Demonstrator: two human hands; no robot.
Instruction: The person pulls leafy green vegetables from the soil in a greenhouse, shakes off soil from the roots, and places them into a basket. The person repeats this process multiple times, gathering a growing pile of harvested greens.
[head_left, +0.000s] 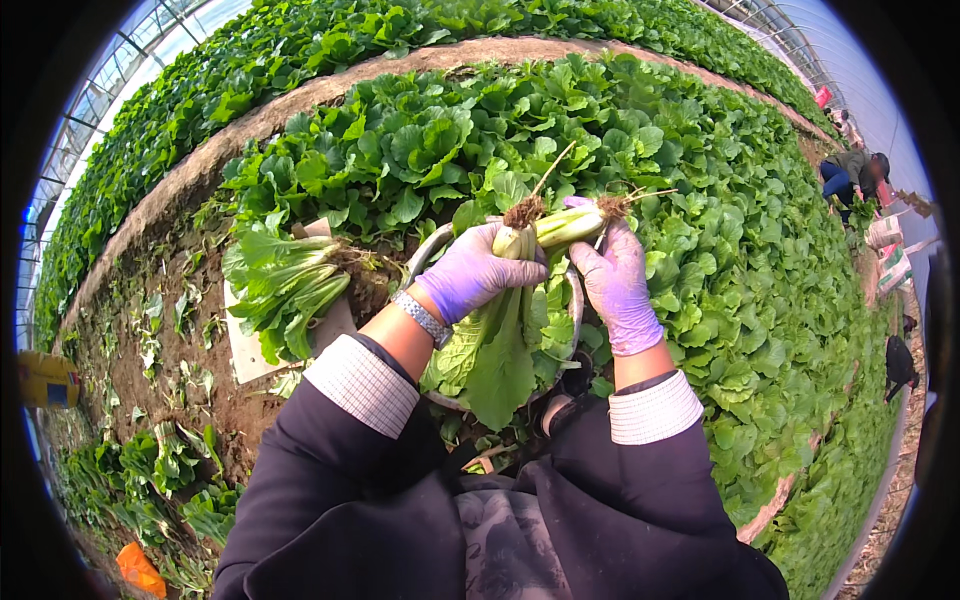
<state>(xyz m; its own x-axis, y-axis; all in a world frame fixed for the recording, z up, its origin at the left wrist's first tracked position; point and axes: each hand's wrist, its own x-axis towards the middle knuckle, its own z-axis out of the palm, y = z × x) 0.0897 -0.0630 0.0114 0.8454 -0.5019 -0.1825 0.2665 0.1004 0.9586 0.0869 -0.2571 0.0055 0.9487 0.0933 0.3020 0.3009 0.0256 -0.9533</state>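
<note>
My left hand, in a purple glove, grips a leafy green plant by its pale stalk base. Its leaves hang down and its soil-caked root points up. My right hand, gloved alike, is closed around the base of a second leafy green plant, whose roots stick out to the right. The two stalk bases touch or overlap between my hands. Below them, partly hidden by leaves and my arms, is the pale curved rim of a round container. A pile of pulled greens lies on a flat board to the left.
Dense rows of growing greens stand ahead and to the right. Bare soil with scattered leaves lies left, near more pulled greens and an orange bag. Another person bends at the far right, beside sacks.
</note>
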